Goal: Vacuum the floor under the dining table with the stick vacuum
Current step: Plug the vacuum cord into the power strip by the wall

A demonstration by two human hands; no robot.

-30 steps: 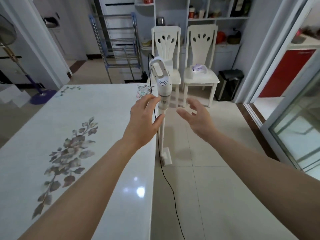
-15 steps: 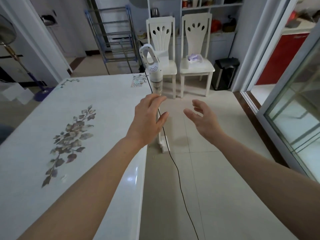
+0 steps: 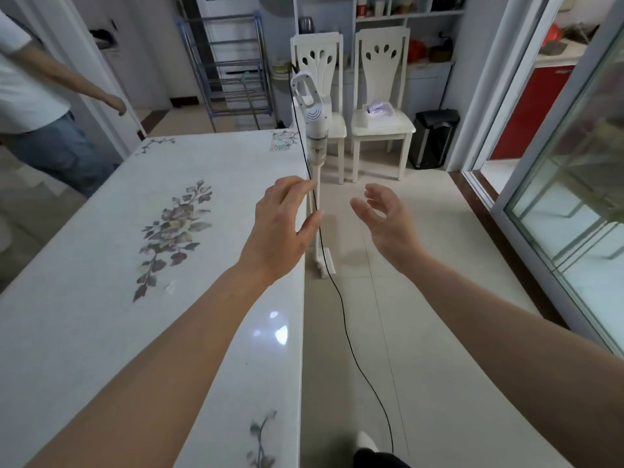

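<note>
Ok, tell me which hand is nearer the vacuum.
Left. The left hand overlaps the vacuum pole, open, not gripping. The right hand is open, off to the pole's right.

pale tiled floor, glossy. two white chairs against the far shelving unit, black bin beside them. glass sliding door on the right, metal rack far left.

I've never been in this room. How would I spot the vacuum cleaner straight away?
Start at the big white dining table with the grey flower print and follow its right-hand edge toward the two white chairs. The stick vacuum stands upright on the tiled floor beside that edge. It is the one thin white pole there, with a loop handle on top and a black cord trailing along the floor.
</note>
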